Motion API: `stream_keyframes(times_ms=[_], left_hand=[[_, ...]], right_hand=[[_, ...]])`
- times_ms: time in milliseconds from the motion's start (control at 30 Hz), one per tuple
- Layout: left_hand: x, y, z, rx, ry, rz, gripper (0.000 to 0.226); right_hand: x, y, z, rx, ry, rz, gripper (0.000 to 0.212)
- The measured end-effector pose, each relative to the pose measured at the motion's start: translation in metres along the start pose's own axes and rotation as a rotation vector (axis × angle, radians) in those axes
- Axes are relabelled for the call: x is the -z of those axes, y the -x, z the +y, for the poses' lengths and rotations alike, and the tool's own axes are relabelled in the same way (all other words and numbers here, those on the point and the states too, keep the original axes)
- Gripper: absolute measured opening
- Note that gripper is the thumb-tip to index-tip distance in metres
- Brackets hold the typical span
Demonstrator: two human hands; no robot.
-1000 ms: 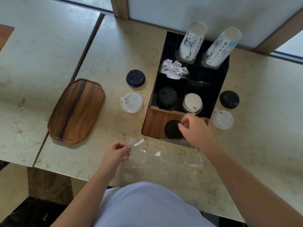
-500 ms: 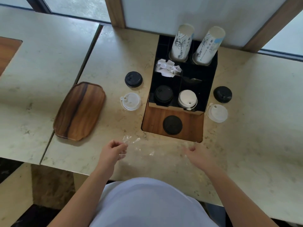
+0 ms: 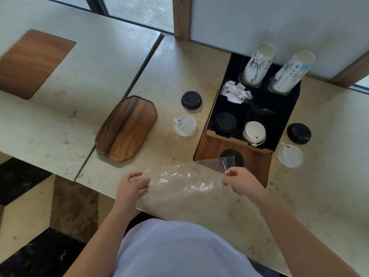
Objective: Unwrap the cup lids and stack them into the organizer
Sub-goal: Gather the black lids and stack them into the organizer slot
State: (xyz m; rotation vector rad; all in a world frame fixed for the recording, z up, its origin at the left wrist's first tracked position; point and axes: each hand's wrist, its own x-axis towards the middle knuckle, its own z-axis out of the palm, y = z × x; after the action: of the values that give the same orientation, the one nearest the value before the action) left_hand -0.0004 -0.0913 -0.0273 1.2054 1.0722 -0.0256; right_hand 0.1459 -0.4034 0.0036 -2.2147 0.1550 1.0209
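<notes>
A clear plastic wrapper [image 3: 185,180] is stretched in the air between my hands above the counter's front edge. My left hand [image 3: 132,185] pinches its left end and my right hand [image 3: 240,180] pinches its right end. Behind it stands the black organizer [image 3: 291,108] with a black lid stack [image 3: 225,121] and a white lid stack [image 3: 254,132] in its front compartments. One black lid [image 3: 237,156] lies on the organizer's wooden front ledge, partly behind the wrapper. Loose lids lie on the counter: black [image 3: 191,100] and white [image 3: 185,125] on the left, black [image 3: 299,133] and white [image 3: 289,155] on the right.
Two upturned paper cup stacks [image 3: 257,65] [image 3: 289,71] fill the organizer's back compartments, with crumpled white paper [image 3: 236,91] in the middle left one. A wooden tray [image 3: 126,127] lies left of the lids. A wall rises right behind the organizer.
My right hand let go of the black lid on the ledge, came back and took the wrapper's right end. Both hands have lifted and spread the wrapper off the counter.
</notes>
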Motion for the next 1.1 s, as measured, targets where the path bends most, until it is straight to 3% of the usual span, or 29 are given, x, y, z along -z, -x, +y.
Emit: stream_keyframes(times_ms=[167, 467, 667, 1100], left_hand=[[0.027, 0.001, -0.001, 0.075, 0.132, 0.021, 0.045], [0.07, -0.006, -0.005, 0.072, 0.179, 0.083, 0.015], [0.093, -0.015, -0.017, 0.115, 0.143, 0.192, 0.012], [0.094, -0.033, -0.03, 0.228, 0.071, 0.235, 0.017]], right_hand=[[-0.007, -0.025, -0.056, 0.151, 0.052, 0.078, 0.002], [-0.047, -0.085, -0.145, 0.322, 0.272, 0.018, 0.004], [-0.077, -0.115, -0.179, 0.262, 0.221, -0.07, 0.003], [-0.104, -0.143, -0.199, 0.162, 0.193, -0.035, 0.009]])
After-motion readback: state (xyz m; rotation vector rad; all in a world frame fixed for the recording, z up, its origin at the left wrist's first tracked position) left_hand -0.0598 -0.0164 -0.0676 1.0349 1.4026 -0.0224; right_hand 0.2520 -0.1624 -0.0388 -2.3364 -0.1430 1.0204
